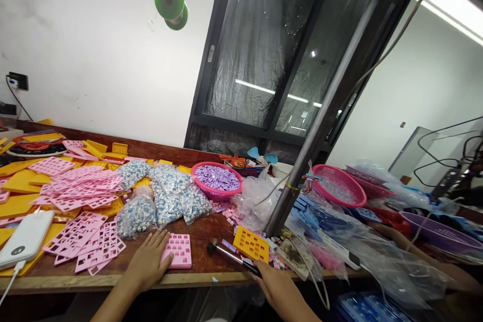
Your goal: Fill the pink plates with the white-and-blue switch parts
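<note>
My left hand [150, 259] lies flat with its fingers stretched out, along the left edge of a pink grid plate [181, 251]. Its thumb touches the plate's lower left part. In my right hand [271, 282] is a brush [234, 257] with a black handle, a silver collar and dark bristles pointing left. Just beyond that hand sits a yellow grid plate [252, 244], tilted on small pieces. A purple piece [228, 246] lies beside the brush.
Pink lattice sheets [81, 186] and yellow plates cover the left, near a white power bank [26, 239]. Behind my hands are bags of blue-white bits [171, 196] and a pink basket [217, 193] of purple pieces. A metal pole [320, 126] rises on the right, and another person's arm [433, 261] reaches in.
</note>
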A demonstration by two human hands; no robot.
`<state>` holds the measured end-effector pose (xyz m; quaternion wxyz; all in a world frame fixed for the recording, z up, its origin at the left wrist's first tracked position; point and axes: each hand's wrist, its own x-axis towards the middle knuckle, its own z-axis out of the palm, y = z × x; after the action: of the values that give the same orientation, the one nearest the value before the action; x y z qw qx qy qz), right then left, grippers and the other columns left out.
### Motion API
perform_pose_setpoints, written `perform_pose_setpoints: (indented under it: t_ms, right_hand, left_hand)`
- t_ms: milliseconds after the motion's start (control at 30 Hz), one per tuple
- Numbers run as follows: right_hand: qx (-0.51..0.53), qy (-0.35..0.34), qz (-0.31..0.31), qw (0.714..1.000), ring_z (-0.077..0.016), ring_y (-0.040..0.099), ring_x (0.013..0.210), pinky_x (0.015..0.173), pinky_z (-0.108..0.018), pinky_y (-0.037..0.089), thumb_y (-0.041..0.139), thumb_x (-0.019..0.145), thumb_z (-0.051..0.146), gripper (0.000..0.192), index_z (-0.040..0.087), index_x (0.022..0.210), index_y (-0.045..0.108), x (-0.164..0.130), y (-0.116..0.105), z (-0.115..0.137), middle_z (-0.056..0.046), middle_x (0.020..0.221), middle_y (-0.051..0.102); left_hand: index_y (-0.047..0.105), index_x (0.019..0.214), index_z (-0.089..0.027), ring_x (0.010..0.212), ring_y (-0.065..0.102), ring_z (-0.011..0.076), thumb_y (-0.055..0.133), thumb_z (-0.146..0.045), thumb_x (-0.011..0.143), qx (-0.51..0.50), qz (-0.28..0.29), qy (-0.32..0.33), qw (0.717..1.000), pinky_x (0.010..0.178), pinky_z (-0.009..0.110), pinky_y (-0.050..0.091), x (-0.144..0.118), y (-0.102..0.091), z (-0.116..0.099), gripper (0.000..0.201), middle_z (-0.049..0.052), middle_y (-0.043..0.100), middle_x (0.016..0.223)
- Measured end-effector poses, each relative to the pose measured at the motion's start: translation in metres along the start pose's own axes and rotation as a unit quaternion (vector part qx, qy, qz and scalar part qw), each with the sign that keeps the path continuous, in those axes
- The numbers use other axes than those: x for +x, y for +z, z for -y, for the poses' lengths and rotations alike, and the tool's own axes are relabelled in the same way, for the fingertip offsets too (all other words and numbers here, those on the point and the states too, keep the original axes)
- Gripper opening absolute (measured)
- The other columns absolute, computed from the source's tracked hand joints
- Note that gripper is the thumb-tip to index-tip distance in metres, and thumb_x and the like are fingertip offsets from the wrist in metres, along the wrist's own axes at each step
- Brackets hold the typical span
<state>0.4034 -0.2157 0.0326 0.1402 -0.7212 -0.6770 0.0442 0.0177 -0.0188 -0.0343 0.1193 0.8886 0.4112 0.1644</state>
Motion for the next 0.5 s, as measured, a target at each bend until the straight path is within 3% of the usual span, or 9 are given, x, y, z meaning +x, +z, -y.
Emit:
perform_pose_setpoints:
  t_ms: [167, 267, 333, 500]
  right_hand:
    - [0.102, -0.02, -0.049, 0.993, -0.0317, 0.064, 0.123, 0.104, -0.043, 0.048, 0.033, 0.106, 0.051, 0.047, 0.024, 0.131, 0.062, 0.018, 0.013, 0.052, -0.013, 0.128, 0.071]
    - [0.047, -0.002, -0.008, 0.999, -0.0322, 0.07, 0.107, 0.092, -0.042, 0.052, 0.032, 0.106, 0.047, 0.043, 0.022, 0.123, 0.064, 0.034, 0.024, 0.076, -0.014, 0.11, 0.076]
    - [-0.003, 0.003, 0.026, 1.0, -0.0324, 0.072, 0.097, 0.086, -0.041, 0.052, 0.034, 0.106, 0.045, 0.04, 0.022, 0.114, 0.066, 0.041, 0.025, 0.084, -0.013, 0.101, 0.076]
    - [-0.008, 0.001, 0.028, 1.0, -0.0315, 0.071, 0.098, 0.086, -0.039, 0.049, 0.034, 0.106, 0.046, 0.039, 0.024, 0.114, 0.065, 0.041, 0.019, 0.083, -0.011, 0.102, 0.076]
  left_hand:
    - [0.038, 0.158, -0.018, 0.156, 0.029, 0.029, 0.031, -0.065, 0.101, -0.002, -0.008, 0.004, 1.0, 0.129, 0.051, 0.02, 0.0, 0.004, 0.0, 0.074, 0.011, 0.034, 0.165]
    - [0.039, 0.158, -0.018, 0.156, 0.029, 0.0293, 0.032, -0.065, 0.101, -0.001, -0.009, 0.007, 1.0, 0.129, 0.051, 0.021, 0.001, 0.005, 0.001, 0.074, 0.011, 0.035, 0.165]
    - [0.04, 0.158, -0.019, 0.155, 0.03, 0.0294, 0.032, -0.065, 0.101, 0.001, -0.011, 0.007, 1.0, 0.129, 0.051, 0.021, 0.001, 0.005, 0.001, 0.074, 0.011, 0.035, 0.165]
    - [0.04, 0.158, -0.019, 0.155, 0.03, 0.0291, 0.032, -0.065, 0.101, 0.008, -0.01, 0.001, 1.0, 0.129, 0.05, 0.021, 0.0, 0.003, 0.0, 0.073, 0.011, 0.035, 0.165]
